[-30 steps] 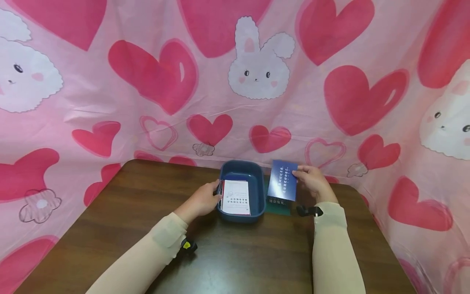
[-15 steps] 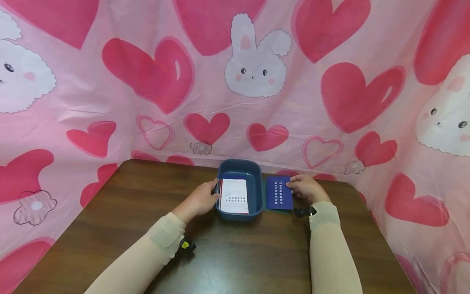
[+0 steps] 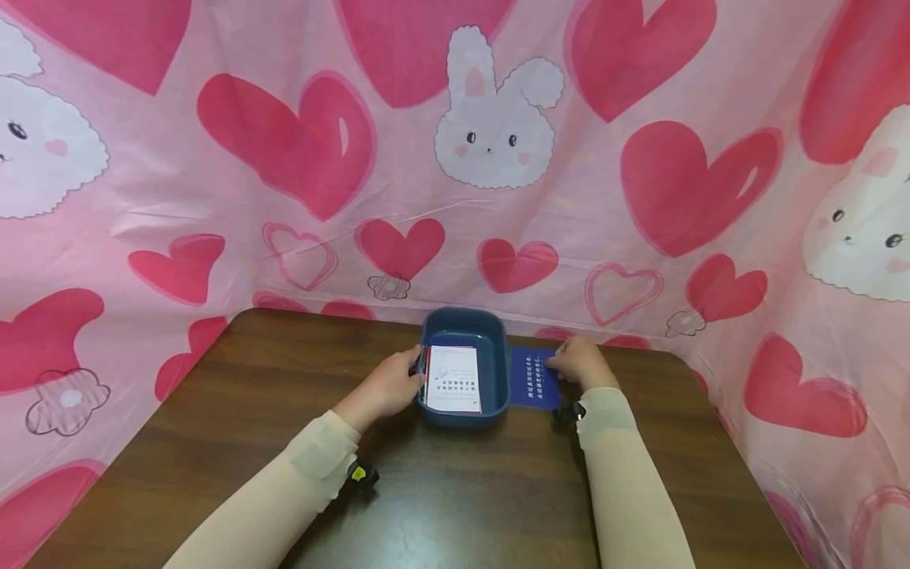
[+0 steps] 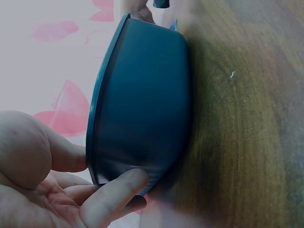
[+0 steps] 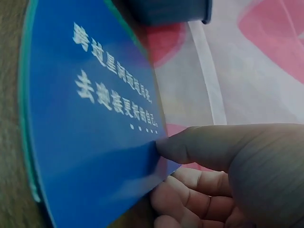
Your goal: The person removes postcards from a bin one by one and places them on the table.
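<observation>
A dark blue plastic bin stands on the table. My left hand grips its left side, thumb at the rim and fingertips against the outer wall in the left wrist view. Inside the bin lies a white printed booklet with a red edge showing. To the bin's right, a blue booklet with white Chinese lettering lies flat over a green one, whose edge peeks out in the right wrist view. My right hand pinches the blue booklet's right edge, thumb on top and other fingers curled at the side.
The brown wooden table reaches back to a pink cloth printed with hearts and rabbits. This cloth hangs close behind the bin and along both sides. Black wrist cameras are strapped at both sleeves.
My right hand has lowered the blue booklet onto the green one, then shifted it slightly left towards the bin. My left hand has stayed on the bin.
</observation>
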The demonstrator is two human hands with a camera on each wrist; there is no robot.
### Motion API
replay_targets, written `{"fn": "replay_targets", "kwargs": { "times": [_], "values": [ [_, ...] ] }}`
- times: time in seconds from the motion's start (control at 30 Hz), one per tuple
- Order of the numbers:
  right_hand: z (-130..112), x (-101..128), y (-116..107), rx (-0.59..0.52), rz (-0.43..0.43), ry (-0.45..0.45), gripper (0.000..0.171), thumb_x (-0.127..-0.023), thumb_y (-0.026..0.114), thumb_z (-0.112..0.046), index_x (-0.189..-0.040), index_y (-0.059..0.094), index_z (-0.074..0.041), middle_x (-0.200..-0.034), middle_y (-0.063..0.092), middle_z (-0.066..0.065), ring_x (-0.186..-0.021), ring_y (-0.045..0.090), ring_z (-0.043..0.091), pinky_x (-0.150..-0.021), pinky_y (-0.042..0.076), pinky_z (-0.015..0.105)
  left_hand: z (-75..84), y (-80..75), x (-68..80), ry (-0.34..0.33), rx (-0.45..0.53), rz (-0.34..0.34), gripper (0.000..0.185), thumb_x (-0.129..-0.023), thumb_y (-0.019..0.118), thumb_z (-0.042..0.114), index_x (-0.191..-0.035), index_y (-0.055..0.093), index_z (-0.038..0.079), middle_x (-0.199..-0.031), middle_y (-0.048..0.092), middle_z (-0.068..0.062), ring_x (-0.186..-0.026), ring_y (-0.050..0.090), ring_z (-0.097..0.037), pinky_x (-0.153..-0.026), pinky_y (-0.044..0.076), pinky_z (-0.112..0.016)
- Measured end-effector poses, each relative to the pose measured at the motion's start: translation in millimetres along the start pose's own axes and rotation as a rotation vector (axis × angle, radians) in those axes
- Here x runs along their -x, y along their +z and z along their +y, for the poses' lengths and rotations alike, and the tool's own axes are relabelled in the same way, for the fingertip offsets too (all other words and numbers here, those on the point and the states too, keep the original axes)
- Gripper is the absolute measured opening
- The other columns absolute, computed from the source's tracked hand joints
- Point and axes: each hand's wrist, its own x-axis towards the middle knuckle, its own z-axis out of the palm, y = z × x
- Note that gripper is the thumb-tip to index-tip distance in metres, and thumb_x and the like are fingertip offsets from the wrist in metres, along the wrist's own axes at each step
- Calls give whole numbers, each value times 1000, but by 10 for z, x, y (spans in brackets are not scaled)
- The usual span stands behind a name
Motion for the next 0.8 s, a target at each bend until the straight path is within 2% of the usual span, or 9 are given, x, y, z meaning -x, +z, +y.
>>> {"fn": "replay_targets", "kwargs": {
  "times": [0.1,0.2,0.33,0.43,0.5,0.63,0.73,0.8],
  "values": [
    [-39,10,12,11,17,6,34,-98,82,-22,-69,66,-13,-68,71,6,-64,66,20,-59,53,29,6,-6,5,-2,-8,3,70,-116,65,17,-175,35,-3,-180,42,-25,-168,43,-46,-136,36,-66],
    [-54,13,14,0,7,20,34,-100,82,-21,-72,66,-11,-73,71,8,-70,67,23,-63,56,30,8,-10,10,-3,-12,5,70,-116,65,17,-175,35,-3,-180,41,-26,-168,43,-46,-136,35,-66],
    [-62,18,17,-19,-4,42,22,-101,83,-20,-94,72,-3,-91,75,15,-82,70,28,-73,64,35,5,-12,11,-9,-8,4,70,-116,65,17,-176,35,-2,-181,41,-25,-168,43,-46,-136,35,-66],
    [-65,34,6,-33,-11,50,31,-101,84,-21,-117,72,3,-105,77,21,-90,73,32,-84,70,43,0,-11,10,-11,-11,5,70,-116,65,17,-176,35,-2,-181,42,-25,-168,43,-46,-136,35,-67],
    [-68,45,-11,-39,-18,48,37,-103,82,-22,-125,69,4,-109,77,24,-93,74,33,-89,71,46,-2,-9,11,-8,-13,6,69,-116,65,17,-176,35,-2,-180,42,-25,-168,43,-46,-136,35,-67],
    [-116,63,-50,-72,-20,22,34,-106,77,-24,-125,69,3,-103,76,20,-88,73,29,-82,71,40,5,-5,10,3,-5,4,69,-116,64,17,-175,35,-4,-180,42,-26,-168,43,-46,-137,34,-66],
    [-207,88,-78,-123,-22,-30,30,-108,75,-26,-122,71,0,-95,75,15,-82,70,24,-71,66,31,7,0,10,9,-4,5,69,-116,65,17,-175,35,-4,-179,43,-26,-167,44,-46,-137,34,-66],
    [-308,127,-98,-160,-23,-69,30,-109,75,-27,-123,72,0,-94,74,12,-81,69,22,-69,63,29,3,3,5,10,-3,6,69,-116,65,18,-174,36,-4,-179,43,-27,-167,44,-46,-137,35,-66]
  ]
}}
